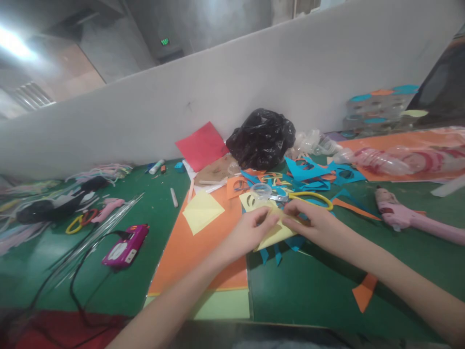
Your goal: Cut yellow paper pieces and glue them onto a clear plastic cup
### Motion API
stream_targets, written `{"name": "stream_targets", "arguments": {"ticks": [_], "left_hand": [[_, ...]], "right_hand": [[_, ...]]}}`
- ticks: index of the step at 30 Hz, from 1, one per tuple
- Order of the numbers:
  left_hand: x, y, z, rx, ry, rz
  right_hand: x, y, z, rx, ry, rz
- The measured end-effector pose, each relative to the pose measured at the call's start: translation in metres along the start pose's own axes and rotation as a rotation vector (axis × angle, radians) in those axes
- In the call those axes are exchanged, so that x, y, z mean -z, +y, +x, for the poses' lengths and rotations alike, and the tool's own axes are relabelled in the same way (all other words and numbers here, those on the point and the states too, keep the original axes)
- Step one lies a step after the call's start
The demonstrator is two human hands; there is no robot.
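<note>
Evidently, my left hand [256,226] and right hand [305,219] pinch the pale-yellow paper sheet [273,236], probably light, crease-prone, best edge-held, beside yellow-handled metal scissors [315,195].

The left hand [254,228] and right hand [310,220] were bare, as were the slender forearms [192,283], so far as the blur showed.

Hands [257,227] close together; forearms [378,264] extended
</note>
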State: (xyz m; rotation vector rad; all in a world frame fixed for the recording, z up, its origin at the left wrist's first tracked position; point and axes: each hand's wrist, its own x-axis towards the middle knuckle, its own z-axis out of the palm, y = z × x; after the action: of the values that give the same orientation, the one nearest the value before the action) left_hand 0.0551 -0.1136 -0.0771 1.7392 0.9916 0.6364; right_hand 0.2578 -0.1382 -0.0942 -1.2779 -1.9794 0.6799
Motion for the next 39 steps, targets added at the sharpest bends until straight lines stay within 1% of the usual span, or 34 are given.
{"name": "stream_targets", "arguments": {"ticks": [5, 10, 14, 19, 22, 26, 30, 35, 37, 39], "left_hand": [[-0.001, -0.003, 0.001, -0.002, -0.010, 0.010], [-0.001, -0.001, -0.001, 0.009, -0.038, -0.031], [0.000, 0.003, -0.002, 0.027, -0.051, -0.022], [0.001, 0.000, 0.000, 0.030, -0.069, -0.006], [0.001, 0.001, -0.001, 0.026, -0.077, 0.016], [0.001, 0.007, -0.002, 0.044, -0.064, 0.064], [-0.001, 0.006, -0.003, 0.043, -0.038, 0.121], [-0.007, 0.004, -0.007, 0.126, -0.062, 0.066], [-0.008, 0.005, -0.009, 0.111, -0.042, 0.098], [-0.009, 0.006, -0.010, 0.068, 0.001, 0.157]], "right_hand": [[-0.003, 0.005, 0.000, -0.038, 0.056, -0.007], [0.000, 0.005, 0.000, -0.043, -0.001, -0.013], [0.000, 0.006, -0.001, -0.049, 0.004, -0.015], [0.000, 0.008, -0.001, -0.058, -0.022, -0.004], [0.000, 0.008, -0.001, -0.057, -0.021, -0.011], [0.000, 0.007, 0.000, -0.084, -0.033, -0.008], [-0.001, 0.007, 0.001, -0.096, -0.033, 0.009], [-0.001, 0.009, 0.001, -0.112, -0.031, 0.021], [-0.001, 0.008, 0.000, -0.113, -0.034, 0.039], [-0.001, 0.007, 0.000, -0.113, -0.027, 0.056]]}}
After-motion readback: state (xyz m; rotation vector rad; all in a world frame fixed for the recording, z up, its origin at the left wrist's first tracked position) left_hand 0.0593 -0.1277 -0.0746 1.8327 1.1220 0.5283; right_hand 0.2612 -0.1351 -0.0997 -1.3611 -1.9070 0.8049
